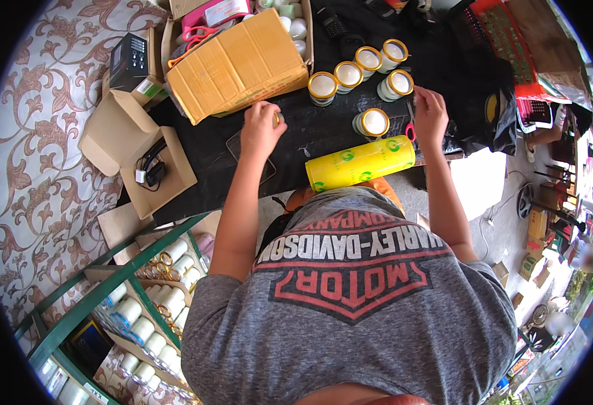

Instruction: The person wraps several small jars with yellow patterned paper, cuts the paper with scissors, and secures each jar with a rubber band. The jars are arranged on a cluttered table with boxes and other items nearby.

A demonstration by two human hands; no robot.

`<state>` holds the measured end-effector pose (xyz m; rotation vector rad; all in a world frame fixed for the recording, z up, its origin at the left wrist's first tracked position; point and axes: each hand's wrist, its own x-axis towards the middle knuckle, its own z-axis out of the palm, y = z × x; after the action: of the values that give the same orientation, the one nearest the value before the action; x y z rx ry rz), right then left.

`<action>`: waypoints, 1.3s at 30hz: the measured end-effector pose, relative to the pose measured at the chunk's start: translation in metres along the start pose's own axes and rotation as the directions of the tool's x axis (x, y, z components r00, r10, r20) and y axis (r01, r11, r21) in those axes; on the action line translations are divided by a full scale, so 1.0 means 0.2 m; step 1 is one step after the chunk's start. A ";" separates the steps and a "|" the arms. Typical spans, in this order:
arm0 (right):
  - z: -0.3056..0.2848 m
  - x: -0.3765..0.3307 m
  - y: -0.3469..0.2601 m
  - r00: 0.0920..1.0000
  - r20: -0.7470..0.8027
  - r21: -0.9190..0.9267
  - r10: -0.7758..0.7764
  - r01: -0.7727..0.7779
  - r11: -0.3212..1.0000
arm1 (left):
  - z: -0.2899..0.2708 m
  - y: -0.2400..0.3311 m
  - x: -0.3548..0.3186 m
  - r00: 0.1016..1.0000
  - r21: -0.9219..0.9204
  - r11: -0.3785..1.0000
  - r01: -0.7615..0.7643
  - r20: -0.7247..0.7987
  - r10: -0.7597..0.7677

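Observation:
My left hand (263, 129) is closed over the dark table, below the brown cardboard box (239, 64); a bit of something small and gold shows between its fingers. To the right, my right hand (431, 115) has its fingers bent together beside a gold-rimmed round container (399, 82) with a white top; whether it holds anything is hidden. Another such container (372, 122) stands between my hands, and several more stand in a slanting row behind it. Nearest my body lies a yellow roll (361, 163) with green marks. A pink handle loop (410, 131) lies just below my right hand.
An open small carton (168, 177) with a black cable sits at the left, near a black boxed device (129, 62). White spools (141, 331) fill a green-framed rack (80, 304) at lower left. A red tray (502, 40) stands at the far right.

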<state>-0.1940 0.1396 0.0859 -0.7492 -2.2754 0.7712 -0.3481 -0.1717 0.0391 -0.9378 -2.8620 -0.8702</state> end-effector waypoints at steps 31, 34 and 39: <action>0.12 -0.08 0.18 0.739 0.673 0.013 -0.036 0.037 0.999 | 0.31 0.61 -0.18 0.996 -0.054 0.998 0.040 0.082 -0.035; 0.10 -0.04 0.18 0.669 0.740 -0.042 -0.075 0.158 0.986 | 0.29 0.55 -0.18 0.991 -0.106 0.993 0.056 0.128 -0.042; 0.18 0.23 0.01 0.598 0.671 0.025 -0.438 0.573 0.819 | 0.25 0.58 0.04 0.993 0.048 0.999 -0.006 -0.115 0.011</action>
<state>-0.2473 0.1602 0.0780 0.1977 -3.0204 0.5744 -0.2831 -0.0652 0.0571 -0.8644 -2.7662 -0.8222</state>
